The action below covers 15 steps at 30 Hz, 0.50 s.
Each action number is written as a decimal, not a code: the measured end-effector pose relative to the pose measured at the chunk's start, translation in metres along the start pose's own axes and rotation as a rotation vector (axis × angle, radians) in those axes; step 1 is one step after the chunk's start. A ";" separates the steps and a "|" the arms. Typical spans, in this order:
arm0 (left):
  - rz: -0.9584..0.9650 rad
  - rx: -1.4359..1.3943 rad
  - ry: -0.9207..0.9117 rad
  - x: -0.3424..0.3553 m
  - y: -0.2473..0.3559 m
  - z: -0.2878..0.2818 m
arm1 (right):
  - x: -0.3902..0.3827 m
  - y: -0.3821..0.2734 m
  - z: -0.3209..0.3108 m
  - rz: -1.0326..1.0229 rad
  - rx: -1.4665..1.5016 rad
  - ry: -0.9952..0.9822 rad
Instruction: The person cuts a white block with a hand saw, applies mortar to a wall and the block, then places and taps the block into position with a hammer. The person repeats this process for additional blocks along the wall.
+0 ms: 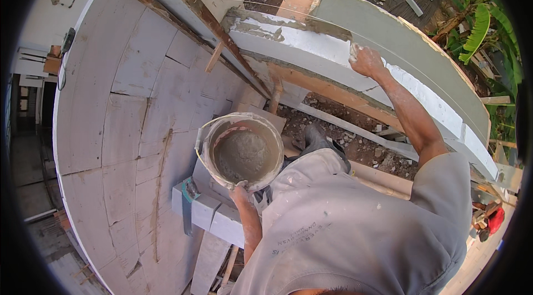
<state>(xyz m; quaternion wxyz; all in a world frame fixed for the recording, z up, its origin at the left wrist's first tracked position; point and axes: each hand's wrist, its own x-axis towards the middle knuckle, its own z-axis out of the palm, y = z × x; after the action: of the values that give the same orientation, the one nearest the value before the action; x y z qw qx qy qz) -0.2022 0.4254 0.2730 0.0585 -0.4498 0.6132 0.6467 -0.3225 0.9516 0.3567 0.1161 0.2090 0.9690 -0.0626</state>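
My left hand (242, 194) grips the near rim of a round bucket (276, 170), with its fingers closed at the edge. Wet grey mortar (244, 155) lies inside the bucket, and its wire handle (199, 142) hangs over the left side. My right hand (367, 63) is closed at the top edge of a low wall of white blocks (311, 44). Whatever its fingers hold there is hidden. Left of that hand, grey mortar (327, 28) is spread along the wall's top.
A thin string (388, 44) runs above the low wall. Tall block wall (127, 117) rises at left, beside a slanting timber (194, 9). A teal-handled handsaw (190, 188) leans against loose blocks (205, 210). Rubble (350, 128) covers the ground beyond my feet.
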 end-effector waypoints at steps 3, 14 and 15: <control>-0.029 -0.008 -0.026 0.011 0.000 -0.002 | -0.032 0.017 0.014 0.133 0.058 -0.039; -0.046 0.192 -0.106 0.040 0.005 -0.048 | 0.004 -0.171 0.238 0.390 0.471 0.371; -0.033 0.212 -0.101 0.037 0.009 -0.050 | 0.006 -0.193 0.240 0.344 0.464 0.263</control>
<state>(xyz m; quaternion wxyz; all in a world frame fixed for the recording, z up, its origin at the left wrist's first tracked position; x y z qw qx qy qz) -0.2044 0.3627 0.2633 0.1471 -0.4182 0.6669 0.5989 -0.3611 0.7381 0.1377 -0.0522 0.3968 0.8860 -0.2340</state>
